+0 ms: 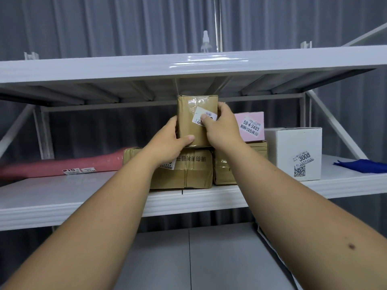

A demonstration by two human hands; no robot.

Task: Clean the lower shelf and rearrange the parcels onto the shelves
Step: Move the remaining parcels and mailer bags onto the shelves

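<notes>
Atop stacked parcels (180,168): taped brown parcel (193,120), white label, upright.

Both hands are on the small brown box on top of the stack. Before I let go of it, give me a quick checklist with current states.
1. Grip: left hand and right hand both hold the small brown box: ok.
2. Support: it sits on the lower brown boxes, straddling the seam: cannot tell if stable.
3. Headroom under the upper shelf: ok.
4. Clear of the pink box: cannot tell.
5. Label facing out: ok.
</notes>
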